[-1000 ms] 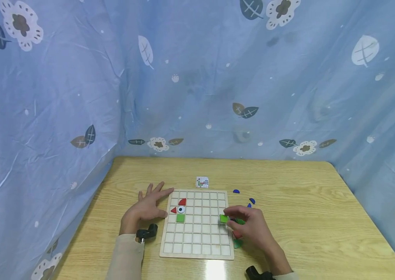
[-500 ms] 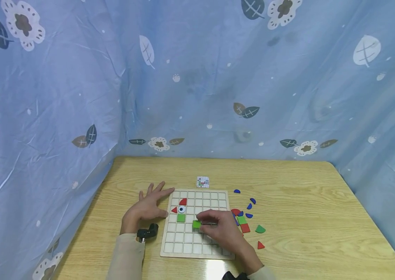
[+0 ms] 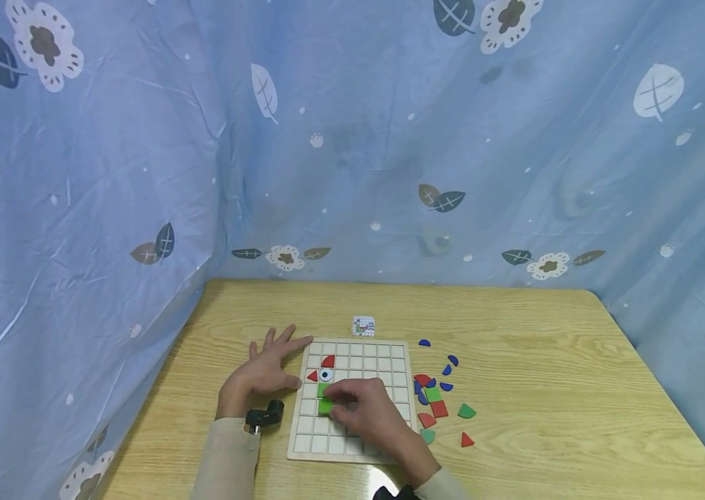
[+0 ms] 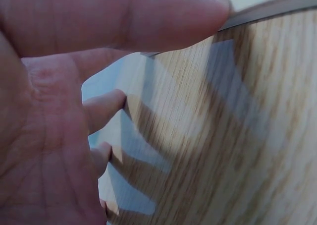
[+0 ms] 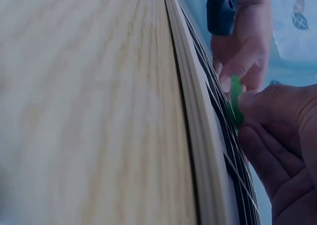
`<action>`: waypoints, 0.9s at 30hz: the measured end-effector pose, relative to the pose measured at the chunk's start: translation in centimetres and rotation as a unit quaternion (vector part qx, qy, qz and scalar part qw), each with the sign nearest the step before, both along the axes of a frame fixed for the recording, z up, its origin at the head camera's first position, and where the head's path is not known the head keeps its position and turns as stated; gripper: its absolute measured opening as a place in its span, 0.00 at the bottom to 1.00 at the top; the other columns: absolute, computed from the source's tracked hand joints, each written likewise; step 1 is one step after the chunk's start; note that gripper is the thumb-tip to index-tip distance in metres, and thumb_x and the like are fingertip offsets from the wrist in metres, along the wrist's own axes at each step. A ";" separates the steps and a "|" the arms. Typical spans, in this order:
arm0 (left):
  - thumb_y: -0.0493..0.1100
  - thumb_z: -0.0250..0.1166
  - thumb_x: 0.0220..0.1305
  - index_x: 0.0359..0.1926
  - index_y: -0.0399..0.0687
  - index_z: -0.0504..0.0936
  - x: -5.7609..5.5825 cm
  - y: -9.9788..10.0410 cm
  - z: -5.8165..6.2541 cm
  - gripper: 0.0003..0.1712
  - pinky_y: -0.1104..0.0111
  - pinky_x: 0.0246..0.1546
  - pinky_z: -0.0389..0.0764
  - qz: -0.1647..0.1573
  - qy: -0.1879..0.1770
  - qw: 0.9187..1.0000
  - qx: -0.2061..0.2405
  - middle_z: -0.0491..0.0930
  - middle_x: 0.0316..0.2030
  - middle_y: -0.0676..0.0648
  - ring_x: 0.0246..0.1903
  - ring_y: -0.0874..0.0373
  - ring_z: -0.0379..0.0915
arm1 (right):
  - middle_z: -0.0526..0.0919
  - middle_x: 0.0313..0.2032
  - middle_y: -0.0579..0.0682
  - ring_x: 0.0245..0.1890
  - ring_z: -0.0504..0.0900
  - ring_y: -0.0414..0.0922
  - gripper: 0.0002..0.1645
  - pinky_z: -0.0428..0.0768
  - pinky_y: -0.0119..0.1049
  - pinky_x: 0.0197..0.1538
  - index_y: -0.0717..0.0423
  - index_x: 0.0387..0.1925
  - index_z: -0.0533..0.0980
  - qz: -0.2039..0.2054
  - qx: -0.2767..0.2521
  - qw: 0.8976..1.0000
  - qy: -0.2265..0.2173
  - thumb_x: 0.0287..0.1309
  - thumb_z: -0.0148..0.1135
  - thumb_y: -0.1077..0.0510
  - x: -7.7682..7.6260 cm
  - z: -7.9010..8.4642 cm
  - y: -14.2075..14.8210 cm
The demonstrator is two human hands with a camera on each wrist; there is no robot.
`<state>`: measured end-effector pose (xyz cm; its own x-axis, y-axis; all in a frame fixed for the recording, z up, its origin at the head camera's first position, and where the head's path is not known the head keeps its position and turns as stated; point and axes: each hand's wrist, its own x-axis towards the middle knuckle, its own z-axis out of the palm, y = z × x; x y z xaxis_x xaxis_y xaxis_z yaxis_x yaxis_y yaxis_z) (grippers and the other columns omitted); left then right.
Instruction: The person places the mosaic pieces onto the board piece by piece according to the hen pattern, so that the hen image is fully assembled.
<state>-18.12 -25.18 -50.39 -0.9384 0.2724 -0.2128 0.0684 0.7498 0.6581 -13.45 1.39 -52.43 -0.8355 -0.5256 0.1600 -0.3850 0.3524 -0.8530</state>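
Right grip [image 3: 367, 411] pinches a green block [image 3: 324, 408] over the board [image 3: 327, 457], seemingly putting it in, so it needs lining up and letting go, while left grip [image 3: 264, 371] spreads along the edge.

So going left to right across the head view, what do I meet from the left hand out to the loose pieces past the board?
Left hand, pinched green square, right hand, loose red square, loose green wedge. I left out overlapping pieces.
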 end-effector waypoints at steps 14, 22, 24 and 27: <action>0.36 0.79 0.56 0.82 0.61 0.72 0.0 0.0 0.2 0.53 0.23 0.77 0.23 0.003 0.000 1.000 -0.002 0.46 0.89 0.37 0.86 0.27 0.22 | 0.93 0.49 0.39 0.48 0.86 0.31 0.18 0.87 0.32 0.56 0.50 0.53 0.91 0.003 0.073 0.995 0.067 0.62 0.78 0.65 0.1 0.1 -1.0; 0.36 0.79 0.56 0.82 0.61 0.72 0.0 0.1 0.1 0.53 0.23 0.78 0.24 0.005 -0.001 1.000 -0.004 0.46 0.89 0.37 0.86 0.27 0.22 | 0.94 0.48 0.41 0.46 0.87 0.32 0.17 0.87 0.31 0.55 0.49 0.52 0.91 0.000 0.070 0.994 0.079 0.63 0.77 0.65 0.4 -0.1 -1.2; 0.35 0.79 0.56 0.82 0.60 0.72 0.0 0.1 0.1 0.53 0.23 0.78 0.24 0.005 -0.001 1.000 -0.004 0.46 0.89 0.37 0.86 0.27 0.22 | 0.94 0.47 0.41 0.46 0.87 0.31 0.17 0.87 0.30 0.54 0.49 0.52 0.91 -0.001 0.072 0.994 0.083 0.63 0.77 0.65 0.4 -0.2 -1.3; 0.35 0.79 0.56 0.82 0.60 0.72 0.0 0.1 0.1 0.52 0.23 0.78 0.24 0.005 -0.002 1.000 -0.004 0.46 0.89 0.37 0.86 0.27 0.22 | 0.94 0.46 0.40 0.46 0.87 0.30 0.15 0.87 0.29 0.53 0.48 0.50 0.91 -0.007 0.079 0.993 0.089 0.64 0.77 0.65 0.4 -0.3 -1.4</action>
<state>-18.16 -25.08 -50.30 -0.9399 0.2623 -0.2185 0.0589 0.7550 0.6530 -13.07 -0.02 -52.73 -0.8081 -0.5452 0.2230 -0.5197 0.4817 -0.7056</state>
